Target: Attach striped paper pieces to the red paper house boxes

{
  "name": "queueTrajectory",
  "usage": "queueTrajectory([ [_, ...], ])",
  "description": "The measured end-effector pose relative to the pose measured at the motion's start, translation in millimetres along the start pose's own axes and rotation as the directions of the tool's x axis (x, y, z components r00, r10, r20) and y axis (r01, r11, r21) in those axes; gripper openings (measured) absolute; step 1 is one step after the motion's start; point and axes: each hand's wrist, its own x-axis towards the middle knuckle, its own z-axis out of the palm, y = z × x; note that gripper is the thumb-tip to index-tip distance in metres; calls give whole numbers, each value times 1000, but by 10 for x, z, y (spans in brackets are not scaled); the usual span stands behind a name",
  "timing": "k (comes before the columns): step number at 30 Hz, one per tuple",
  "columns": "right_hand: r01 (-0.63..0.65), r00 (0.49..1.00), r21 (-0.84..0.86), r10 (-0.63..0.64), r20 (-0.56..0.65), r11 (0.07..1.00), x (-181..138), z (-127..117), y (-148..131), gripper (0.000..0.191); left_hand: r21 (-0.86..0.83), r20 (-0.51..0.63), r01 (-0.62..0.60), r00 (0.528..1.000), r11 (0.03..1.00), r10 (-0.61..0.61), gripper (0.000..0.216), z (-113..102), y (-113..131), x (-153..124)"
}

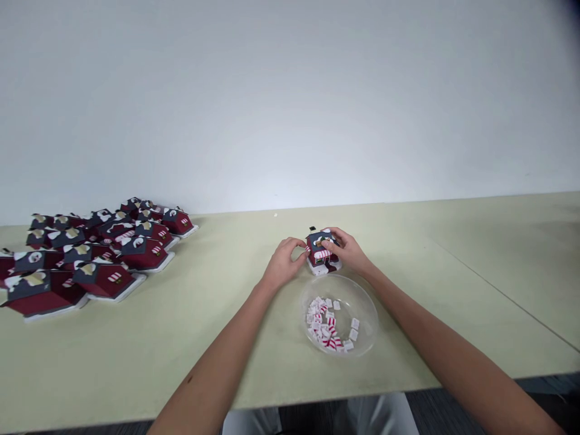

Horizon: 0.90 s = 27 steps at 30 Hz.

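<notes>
Toy house (322,255) — hands (281,263) (348,249) at both sides; forearms (242,329) converging, right thumb lowered

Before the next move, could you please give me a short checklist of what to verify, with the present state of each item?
1. Small house upright: ok.
2. Right hand on the house: ok, thumb on the roof.
3. Left hand holding a piece: cannot tell; fingertips are at the house's left side.
4. Small pieces within reach: ok, in the clear bowl.
5. Pieces all striped side up: not ok, many show white.
6. Other houses away from both hands: ok.
</notes>
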Motion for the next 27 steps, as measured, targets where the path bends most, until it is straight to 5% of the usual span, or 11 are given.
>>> queueTrajectory([
  [27, 7, 999, -40, -6, 40, 999, -15, -7, -64, 47, -60, 3, 24, 1000, 998, -23, 19, 43, 2, -1],
])
